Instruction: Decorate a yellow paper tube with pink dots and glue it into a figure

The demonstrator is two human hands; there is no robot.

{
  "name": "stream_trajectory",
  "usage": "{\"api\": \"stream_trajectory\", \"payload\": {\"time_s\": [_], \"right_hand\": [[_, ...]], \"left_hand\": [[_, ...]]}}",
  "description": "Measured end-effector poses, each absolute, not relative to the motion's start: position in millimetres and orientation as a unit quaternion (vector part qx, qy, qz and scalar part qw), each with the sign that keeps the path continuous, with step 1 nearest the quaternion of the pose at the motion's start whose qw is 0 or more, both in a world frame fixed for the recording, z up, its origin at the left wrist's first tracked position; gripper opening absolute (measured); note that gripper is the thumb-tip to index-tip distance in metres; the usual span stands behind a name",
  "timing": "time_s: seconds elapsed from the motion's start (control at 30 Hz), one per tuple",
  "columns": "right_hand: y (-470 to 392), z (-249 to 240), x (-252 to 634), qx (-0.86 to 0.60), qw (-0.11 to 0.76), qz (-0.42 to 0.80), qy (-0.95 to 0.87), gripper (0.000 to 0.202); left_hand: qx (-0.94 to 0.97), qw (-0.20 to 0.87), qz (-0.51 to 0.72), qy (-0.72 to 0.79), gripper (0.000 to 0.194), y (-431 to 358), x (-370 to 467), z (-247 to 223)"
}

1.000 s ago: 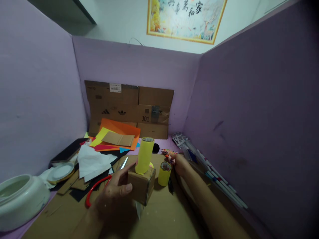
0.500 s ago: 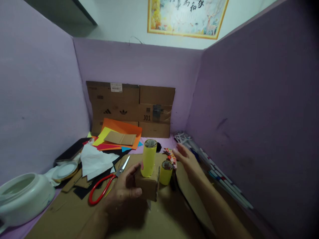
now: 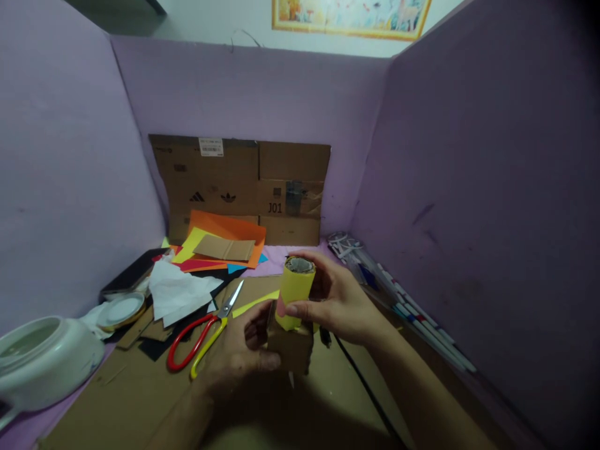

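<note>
A small brown cardboard box [image 3: 290, 351] is held up in my left hand [image 3: 237, 353], thumb on its near face. Standing on top of it is a tube wrapped in yellow paper [image 3: 299, 289], with an open upper end and a pink patch low on its side. My right hand [image 3: 344, 303] wraps round this tube from the right, thumb in front. Behind that hand, the shorter yellow tube is almost wholly hidden. Scissors [image 3: 206, 328] with one red and one yellow handle lie partly open, left of my left hand.
A cardboard sheet [image 3: 94, 406] covers the work surface. At left are a white pot [image 3: 47, 362], a round lid [image 3: 122, 311] and white paper [image 3: 180, 290]. Coloured paper [image 3: 255, 232] lies before a flattened carton [image 3: 234, 175]. Striped rods [image 3: 431, 331] run along the right wall.
My right hand has come left from beside the shorter tube and closed round the tube on the box. The box has shifted slightly right, and the view has tipped down.
</note>
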State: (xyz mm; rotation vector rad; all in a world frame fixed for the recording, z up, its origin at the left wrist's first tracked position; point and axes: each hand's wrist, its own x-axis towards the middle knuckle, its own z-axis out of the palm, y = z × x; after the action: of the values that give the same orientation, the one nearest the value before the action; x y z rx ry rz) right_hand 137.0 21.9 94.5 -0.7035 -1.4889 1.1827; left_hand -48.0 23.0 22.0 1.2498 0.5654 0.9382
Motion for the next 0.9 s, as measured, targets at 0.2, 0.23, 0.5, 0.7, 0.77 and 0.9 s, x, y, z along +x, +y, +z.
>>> {"api": "stream_trajectory", "payload": {"time_s": [0.2, 0.23, 0.5, 0.7, 0.77, 0.9], "right_hand": [[17, 91, 144, -0.295, 0.531, 0.465, -0.644, 0.056], [17, 90, 145, -0.296, 0.53, 0.46, -0.648, 0.055], [9, 87, 149, -0.306, 0.52, 0.469, -0.645, 0.051], [11, 89, 152, -0.353, 0.522, 0.463, -0.623, 0.086], [14, 86, 154, -0.333, 0.527, 0.485, -0.613, 0.11], [17, 73, 162, -0.311, 0.576, 0.463, -0.598, 0.1]], "left_hand": [[0.567, 0.665, 0.406, 0.268, 0.075, 18, -45, 28], [0.567, 0.666, 0.404, 0.268, 0.074, 17, -44, 29], [0.555, 0.664, 0.406, 0.295, 0.074, 11, -38, 34], [0.554, 0.628, 0.437, 0.328, 0.077, 11, -37, 36], [0.567, 0.586, 0.454, 0.359, 0.079, 11, -38, 36], [0.632, 0.394, 0.509, 0.432, 0.071, 11, -43, 32]]}}
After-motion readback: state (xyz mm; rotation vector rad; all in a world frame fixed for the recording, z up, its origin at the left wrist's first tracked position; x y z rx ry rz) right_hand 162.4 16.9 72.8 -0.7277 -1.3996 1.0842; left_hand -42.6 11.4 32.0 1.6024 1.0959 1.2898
